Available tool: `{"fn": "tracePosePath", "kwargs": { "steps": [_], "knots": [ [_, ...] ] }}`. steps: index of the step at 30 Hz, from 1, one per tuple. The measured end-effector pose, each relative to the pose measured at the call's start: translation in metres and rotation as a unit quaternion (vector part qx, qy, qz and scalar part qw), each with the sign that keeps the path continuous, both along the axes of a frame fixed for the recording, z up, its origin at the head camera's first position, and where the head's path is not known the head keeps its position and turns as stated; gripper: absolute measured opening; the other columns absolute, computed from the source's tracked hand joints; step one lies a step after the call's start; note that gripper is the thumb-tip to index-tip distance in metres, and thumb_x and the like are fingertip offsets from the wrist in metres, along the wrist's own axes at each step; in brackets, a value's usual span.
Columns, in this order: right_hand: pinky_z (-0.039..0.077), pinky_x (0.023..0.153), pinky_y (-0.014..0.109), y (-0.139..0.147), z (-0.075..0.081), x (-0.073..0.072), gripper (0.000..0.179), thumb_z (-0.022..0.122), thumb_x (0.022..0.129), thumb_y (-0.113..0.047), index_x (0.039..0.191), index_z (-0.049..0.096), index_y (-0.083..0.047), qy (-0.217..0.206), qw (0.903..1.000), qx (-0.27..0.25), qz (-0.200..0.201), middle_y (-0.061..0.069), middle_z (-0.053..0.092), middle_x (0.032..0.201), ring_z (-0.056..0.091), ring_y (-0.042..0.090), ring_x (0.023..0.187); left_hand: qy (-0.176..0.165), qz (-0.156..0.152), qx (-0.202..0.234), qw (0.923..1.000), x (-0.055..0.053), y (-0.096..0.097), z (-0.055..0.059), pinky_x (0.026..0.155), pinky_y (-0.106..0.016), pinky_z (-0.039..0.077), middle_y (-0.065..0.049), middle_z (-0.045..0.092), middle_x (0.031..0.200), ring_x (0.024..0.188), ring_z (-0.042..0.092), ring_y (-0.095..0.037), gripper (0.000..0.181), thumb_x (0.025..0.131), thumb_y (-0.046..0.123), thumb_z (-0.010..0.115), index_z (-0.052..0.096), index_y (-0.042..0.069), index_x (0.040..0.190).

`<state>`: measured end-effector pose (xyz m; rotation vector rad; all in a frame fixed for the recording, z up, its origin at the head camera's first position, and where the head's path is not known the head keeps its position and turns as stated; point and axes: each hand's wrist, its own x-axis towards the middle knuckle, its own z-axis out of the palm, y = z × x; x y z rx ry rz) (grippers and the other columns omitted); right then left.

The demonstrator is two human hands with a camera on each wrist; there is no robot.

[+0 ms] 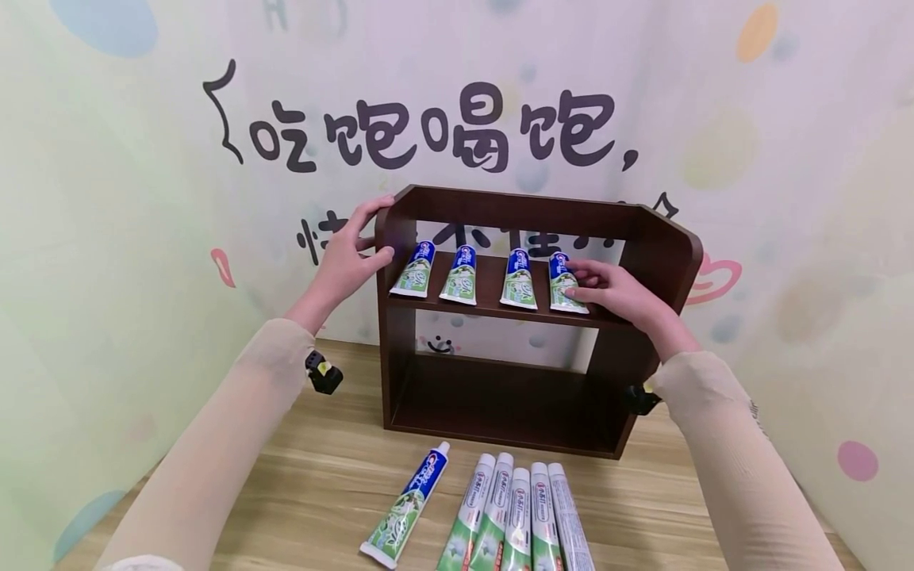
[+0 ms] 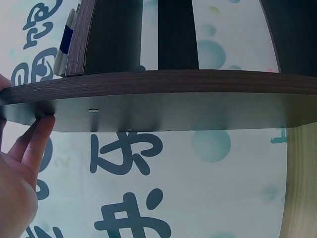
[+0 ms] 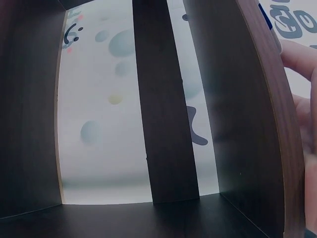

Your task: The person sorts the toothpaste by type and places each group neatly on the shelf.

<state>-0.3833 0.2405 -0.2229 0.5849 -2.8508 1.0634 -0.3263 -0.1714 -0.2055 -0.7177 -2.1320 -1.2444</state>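
Note:
A row of blue-and-green toothpaste tubes lies on the upper shelf of a dark brown rack (image 1: 500, 317), caps toward the back. My right hand (image 1: 616, 292) is at the rightmost tube (image 1: 566, 287), thumb and fingers pinching its right side. In the right wrist view that hand (image 3: 304, 104) shows only partly, beyond the shelf's front edge. My left hand (image 1: 347, 258) grips the rack's left side panel (image 1: 386, 317) near the top. The left wrist view shows the fingers (image 2: 39, 144) against the panel's outer face.
On the wooden table (image 1: 300, 476) before the rack lies another blue-and-green tube (image 1: 407, 507). Several white-and-green toothpaste tubes (image 1: 521, 515) lie side by side to its right. A printed wall covering (image 1: 457, 47) hangs close behind the rack.

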Motion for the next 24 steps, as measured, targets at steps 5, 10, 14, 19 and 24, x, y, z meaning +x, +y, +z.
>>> {"fn": "tracePosePath", "kwargs": {
  "steps": [5, 10, 14, 19, 24],
  "knots": [
    [0.038, 0.109, 0.051, -0.0007, 0.0011, 0.0028, 0.065, 0.062, 0.094, -0.036, 0.152, 0.039, -0.016, -0.001, 1.0, -0.002, 0.001, 0.018, 0.046, 0.146, 0.043, 0.032, 0.126, 0.001, -0.002, -0.001, 1.0, 0.0009, 0.0003, 0.0005, 0.09, -0.053, 0.058, -0.01, 0.039, 0.158, 0.122, 0.06, -0.044, 0.06, 0.091, -0.001, 0.059, 0.041, 0.009, 0.147],
    [0.038, 0.11, 0.052, -0.0007, 0.0016, 0.0042, 0.066, 0.063, 0.094, -0.038, 0.152, 0.04, -0.016, 0.001, 1.0, -0.004, 0.0, 0.018, 0.046, 0.146, 0.043, 0.032, 0.126, -0.001, -0.001, 0.001, 1.0, -0.0005, 0.0001, 0.0001, 0.09, -0.053, 0.058, -0.009, 0.039, 0.158, 0.12, 0.061, -0.044, 0.06, 0.091, 0.0, 0.059, 0.041, 0.01, 0.147],
    [0.039, 0.109, 0.052, -0.0001, 0.0014, 0.0039, 0.066, 0.063, 0.093, -0.039, 0.151, 0.04, -0.016, 0.005, 1.0, -0.003, 0.002, 0.018, 0.047, 0.145, 0.043, 0.032, 0.125, -0.004, -0.002, 0.004, 1.0, -0.0015, -0.0006, -0.0006, 0.089, -0.053, 0.058, -0.008, 0.039, 0.158, 0.119, 0.062, -0.044, 0.06, 0.091, 0.0, 0.059, 0.041, 0.012, 0.147],
    [0.04, 0.108, 0.051, -0.0002, 0.0007, 0.0036, 0.065, 0.064, 0.093, -0.04, 0.149, 0.043, -0.016, 0.01, 0.9999, -0.005, -0.001, 0.017, 0.049, 0.143, 0.045, 0.031, 0.123, -0.005, -0.002, 0.004, 1.0, 0.0001, -0.0005, -0.0002, 0.09, -0.053, 0.058, -0.008, 0.039, 0.158, 0.119, 0.062, -0.045, 0.06, 0.091, 0.0, 0.059, 0.041, 0.011, 0.147],
    [0.04, 0.108, 0.05, 0.0004, 0.0001, 0.004, 0.064, 0.064, 0.093, -0.04, 0.148, 0.044, -0.016, 0.01, 0.9999, -0.009, -0.002, 0.016, 0.049, 0.143, 0.045, 0.03, 0.123, -0.002, 0.001, 0.001, 1.0, 0.0023, 0.0005, 0.001, 0.09, -0.052, 0.058, -0.009, 0.039, 0.158, 0.118, 0.062, -0.044, 0.06, 0.091, 0.0, 0.059, 0.041, 0.009, 0.147]
  ]
}}
